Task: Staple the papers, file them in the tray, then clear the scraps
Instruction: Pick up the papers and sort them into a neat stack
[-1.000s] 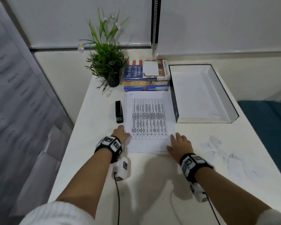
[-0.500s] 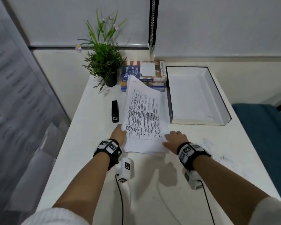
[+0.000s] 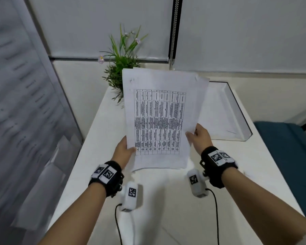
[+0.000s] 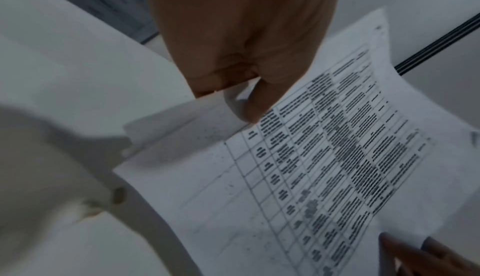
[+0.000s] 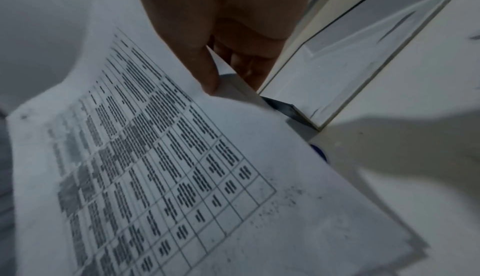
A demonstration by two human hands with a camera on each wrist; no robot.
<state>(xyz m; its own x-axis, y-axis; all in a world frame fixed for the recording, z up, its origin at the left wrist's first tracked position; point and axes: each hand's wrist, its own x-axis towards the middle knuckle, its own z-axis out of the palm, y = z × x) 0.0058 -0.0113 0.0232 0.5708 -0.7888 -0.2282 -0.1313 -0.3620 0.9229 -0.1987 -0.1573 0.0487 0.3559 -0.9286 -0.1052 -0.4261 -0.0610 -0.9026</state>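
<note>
A: What do the papers (image 3: 159,119) look like?

B: A thin stack of white sheets, the top one printed with a black ruled table of small text. They stand nearly upright above the desk (image 3: 99,156), lower edge close to it. The sheets are not squared up: at the top right corner a back sheet pokes out past the front one.

A: Who holds them?

B: Both hands. The left hand (image 3: 121,152) pinches the lower left edge, thumb on the printed face and fingers behind. The right hand (image 3: 200,137) grasps the right edge a bit higher, thumb in front, fingers behind.

A: Where is the tray (image 3: 237,110)?

B: Just beyond the right hand, flat on the desk, its left part hidden by the stack. A plant (image 3: 121,68) stands beyond the left hand, behind the top left corner of the sheets.

A: What does the left wrist view add?

B: The edge of the papers (image 4: 324,167) curls under the thumb (image 4: 255,104), and loose sheet corners fan out below it. The right hand's fingertips (image 4: 405,251) show at the far edge.

A: And the right wrist view?

B: The thumb (image 5: 205,69) lies pressed on the top sheet of the papers (image 5: 161,167), with other fingers tucked behind. The tray's corner (image 5: 306,114) sits right beside that hand, which the head view half hides. Layered sheet edges show at the lower corner.
</note>
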